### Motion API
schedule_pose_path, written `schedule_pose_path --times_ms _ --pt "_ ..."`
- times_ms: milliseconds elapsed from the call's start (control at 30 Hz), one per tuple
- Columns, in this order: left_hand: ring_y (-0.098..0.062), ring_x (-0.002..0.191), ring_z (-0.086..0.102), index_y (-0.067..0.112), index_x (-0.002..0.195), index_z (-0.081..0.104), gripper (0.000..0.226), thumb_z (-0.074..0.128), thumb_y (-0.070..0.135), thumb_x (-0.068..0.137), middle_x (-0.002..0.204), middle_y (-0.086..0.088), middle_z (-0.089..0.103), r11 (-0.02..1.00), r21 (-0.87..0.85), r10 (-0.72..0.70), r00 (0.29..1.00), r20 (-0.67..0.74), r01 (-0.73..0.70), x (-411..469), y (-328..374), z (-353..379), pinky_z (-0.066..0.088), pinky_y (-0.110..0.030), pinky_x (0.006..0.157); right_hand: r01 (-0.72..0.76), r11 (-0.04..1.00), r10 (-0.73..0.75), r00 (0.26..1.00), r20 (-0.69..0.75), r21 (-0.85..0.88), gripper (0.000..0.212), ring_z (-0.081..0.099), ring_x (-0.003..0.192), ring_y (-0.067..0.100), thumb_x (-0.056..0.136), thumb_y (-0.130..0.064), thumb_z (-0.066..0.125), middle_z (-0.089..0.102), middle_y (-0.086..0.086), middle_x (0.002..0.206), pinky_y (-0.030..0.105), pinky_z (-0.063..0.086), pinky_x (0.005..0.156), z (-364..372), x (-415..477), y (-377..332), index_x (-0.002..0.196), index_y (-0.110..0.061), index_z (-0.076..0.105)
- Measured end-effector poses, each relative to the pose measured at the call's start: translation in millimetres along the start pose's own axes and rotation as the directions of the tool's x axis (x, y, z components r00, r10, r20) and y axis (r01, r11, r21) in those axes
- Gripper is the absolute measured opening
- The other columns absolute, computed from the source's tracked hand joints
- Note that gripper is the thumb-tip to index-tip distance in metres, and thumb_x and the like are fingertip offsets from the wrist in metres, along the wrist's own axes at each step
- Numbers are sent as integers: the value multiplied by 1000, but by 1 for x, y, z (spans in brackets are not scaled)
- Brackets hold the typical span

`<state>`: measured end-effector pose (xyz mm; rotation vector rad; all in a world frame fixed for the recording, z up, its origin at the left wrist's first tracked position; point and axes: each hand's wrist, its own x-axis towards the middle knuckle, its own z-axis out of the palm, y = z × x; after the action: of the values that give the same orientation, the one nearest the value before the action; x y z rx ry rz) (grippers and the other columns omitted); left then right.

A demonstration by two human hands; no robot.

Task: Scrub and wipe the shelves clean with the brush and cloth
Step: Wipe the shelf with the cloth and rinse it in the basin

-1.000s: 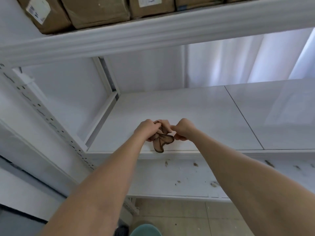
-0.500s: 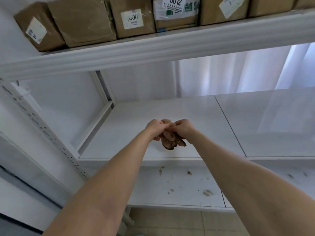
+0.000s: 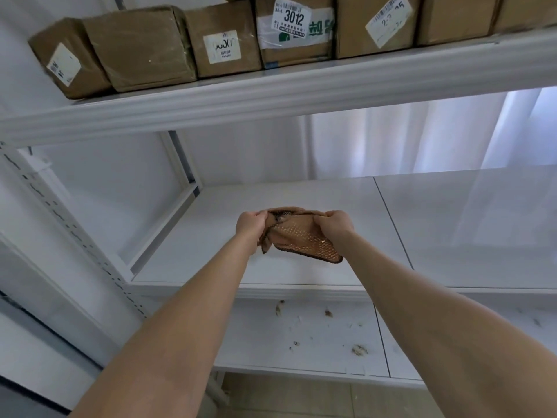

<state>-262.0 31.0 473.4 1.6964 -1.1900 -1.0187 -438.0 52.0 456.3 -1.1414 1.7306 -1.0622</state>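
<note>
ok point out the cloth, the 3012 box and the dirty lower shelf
cloth (image 3: 301, 236): head view, on its textured middle
3012 box (image 3: 294, 18): head view, on its white number label
lower shelf (image 3: 316, 330): head view, on a bare patch of its top

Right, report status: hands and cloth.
Left grip and right grip both pinch the cloth, spread between them over the middle shelf. Debris on lower shelf. Brush not in view.

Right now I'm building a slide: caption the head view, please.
Left hand and right hand grip a brown cloth over the middle shelf; debris dots the lower shelf.
</note>
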Motion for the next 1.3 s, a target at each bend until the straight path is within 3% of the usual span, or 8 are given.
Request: schedule_pose_path --times_ms 133,233,367,467,600,833,1033,1300 --pt "-17 61 57 16 74 60 29 71 42 80 77 -4 62 1000 7 -26 989 149 25 -2 -5 -5 44 -23 51 -11 994 9 1000 -25 -109 33 60 83 29 89 -40 54 62 5 79 31 43 67 -3 3 0 70 -15 63" --pt "-16 47 52 12 79 55 33 83 26 68 70 -5 59 991 134 -47 969 243 14 7 -12 -5 37 -21 37 -20 991 15 999 -39 -136 35 63 88 32 91 -40 52 65 10 88 34 49 73 1 10 0 81 -10 67" --pt "-20 82 59 15 97 60 20 68 17 78 96 -7 63 989 149 8 996 85 -21 35 -18 0 48 -28 67 -76 995 75 997 7 65 32 69 71 34 97 -29 48 68 12 77 45 57 82 13 26 0 84 -4 63" --pt "-21 83 59 19 91 66 10 60 19 83 93 -5 64 996 91 7 996 84 -14 61 -17 -3 52 -31 71 -97 992 99 995 -23 80 31 66 50 27 98 -25 44 67 14 69 44 58 79 20 45 -3 82 -5 61" --pt "-30 98 60 13 95 67 18 51 16 89 100 -12 64 996 87 -31 999 11 30 107 -16 -8 53 -44 89 -49 996 40 993 -111 -78 25 64 88 34 95 -12 40 66 15 99 35 52 74 31 80 -9 100 -8 64" --pt "-32 112 55 5 121 59 35 40 8 92 121 -16 60 984 80 171 970 -175 -160 176 18 -23 46 -37 94 110 994 -107 981 -161 9 33 56 83 23 82 2 40 64 7 93 27 40 63 65 140 -56 95 -14 65" --pt "-35 122 47 1 135 41 42 42 11 93 136 -19 45 812 572 -92 994 -63 111 207 -23 -32 43 -36 101 26 856 6 998 60 -516 27 55 98 29 92 -18 44 54 14 116 29 44 75 96 163 -35 109 -6 62" --pt "-20 139 30 17 143 40 56 36 -2 90 150 -2 34 564 679 263 882 391 -469 209 -60 13 26 -30 113 72 877 -57 997 45 -476 20 58 80 25 85 -13 49 66 7 89 28 44 67 121 163 -14 89 -7 68"
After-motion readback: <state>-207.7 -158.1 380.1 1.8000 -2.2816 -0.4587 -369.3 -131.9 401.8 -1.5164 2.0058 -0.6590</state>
